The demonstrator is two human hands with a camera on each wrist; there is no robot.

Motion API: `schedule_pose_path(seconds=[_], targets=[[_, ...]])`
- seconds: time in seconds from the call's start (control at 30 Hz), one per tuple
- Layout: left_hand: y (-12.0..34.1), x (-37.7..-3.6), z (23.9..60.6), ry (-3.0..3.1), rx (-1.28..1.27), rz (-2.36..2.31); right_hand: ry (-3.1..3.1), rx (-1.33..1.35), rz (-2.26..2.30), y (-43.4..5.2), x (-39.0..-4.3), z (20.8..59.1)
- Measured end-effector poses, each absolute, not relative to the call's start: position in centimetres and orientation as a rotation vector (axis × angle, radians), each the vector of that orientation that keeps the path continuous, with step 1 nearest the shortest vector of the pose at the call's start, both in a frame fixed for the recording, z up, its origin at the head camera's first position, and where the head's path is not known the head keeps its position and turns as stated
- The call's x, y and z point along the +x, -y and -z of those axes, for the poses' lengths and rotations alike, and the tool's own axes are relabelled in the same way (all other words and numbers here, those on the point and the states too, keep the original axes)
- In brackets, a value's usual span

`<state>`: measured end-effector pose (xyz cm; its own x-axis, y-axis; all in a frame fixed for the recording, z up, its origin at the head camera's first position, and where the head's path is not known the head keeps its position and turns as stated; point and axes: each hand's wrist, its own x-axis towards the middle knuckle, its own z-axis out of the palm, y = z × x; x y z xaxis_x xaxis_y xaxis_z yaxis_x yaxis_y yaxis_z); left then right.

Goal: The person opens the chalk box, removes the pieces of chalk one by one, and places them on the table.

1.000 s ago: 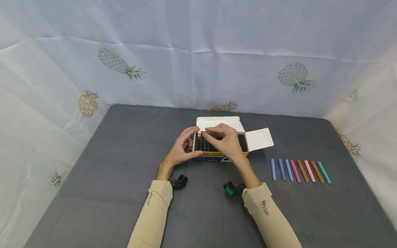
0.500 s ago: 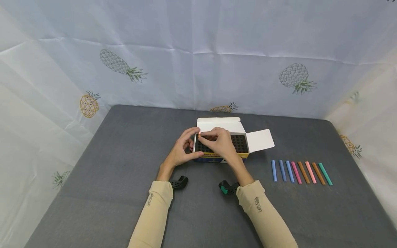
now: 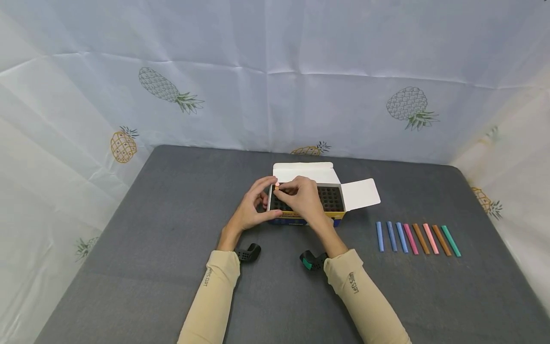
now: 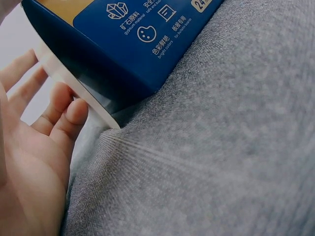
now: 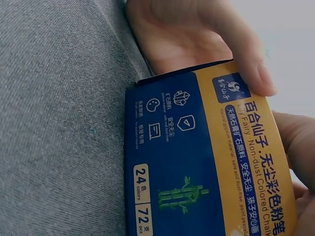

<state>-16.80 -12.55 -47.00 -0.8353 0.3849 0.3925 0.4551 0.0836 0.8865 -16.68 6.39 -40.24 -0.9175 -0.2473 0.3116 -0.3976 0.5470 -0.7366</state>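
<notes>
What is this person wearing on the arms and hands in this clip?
Both arms wear snug beige sleeves, left sleeve and right sleeve, each with small dark lettering printed near the cuff. A black device sits at the left wrist; a black one with a teal patch at the right. The left hand and right hand are bare.

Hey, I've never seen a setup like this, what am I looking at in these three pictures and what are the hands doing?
No machine here: a person works with bare hands, wearing three cameras. The wide picture comes from the head; the two close-ups come from each wrist. On the gray table stands an open chalk box, its printed blue side filling both wrist views. The left hand grips the box's left end. The right hand pinches an orange chalk stick at the box's top left corner. Seven loose chalk sticks lie in a row to the right.
</notes>
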Motion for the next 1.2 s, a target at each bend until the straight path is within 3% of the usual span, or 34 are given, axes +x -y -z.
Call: schedule_pose_path(seconds=[1.2], targets=[[12.6, -16.8, 46.8, 2.289, -0.862, 1.884, 2.423, 0.6, -1.462, -6.8, -16.6, 38.9]])
